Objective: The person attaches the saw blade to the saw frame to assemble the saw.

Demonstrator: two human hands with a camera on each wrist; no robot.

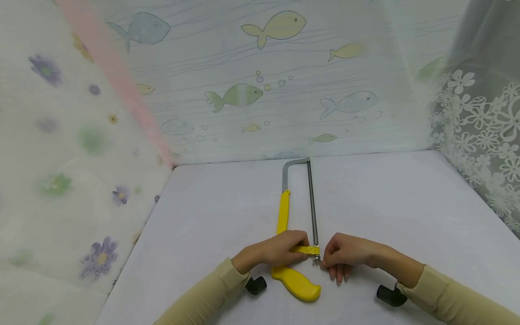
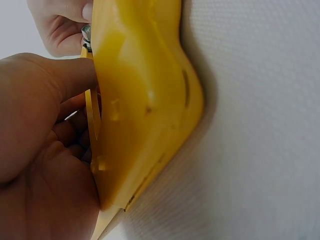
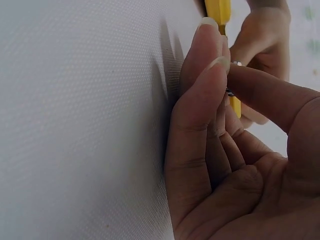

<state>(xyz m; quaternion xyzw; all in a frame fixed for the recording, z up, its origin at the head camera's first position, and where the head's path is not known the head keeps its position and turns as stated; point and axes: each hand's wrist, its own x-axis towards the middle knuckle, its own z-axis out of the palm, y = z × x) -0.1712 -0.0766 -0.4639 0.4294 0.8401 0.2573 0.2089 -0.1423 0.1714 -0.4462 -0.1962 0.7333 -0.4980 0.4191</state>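
Hacksaw [image 1: 295, 253]: flat on table [image 1: 406, 203], centre, yellow handle nearest person. L hand [image 1: 276, 250]: fingers curled round handle by blade end. R hand [image 1: 345, 255]: thumb + fingertips pinching small metal nut [image 1: 316, 259] at blade's near end; other fingers loose.
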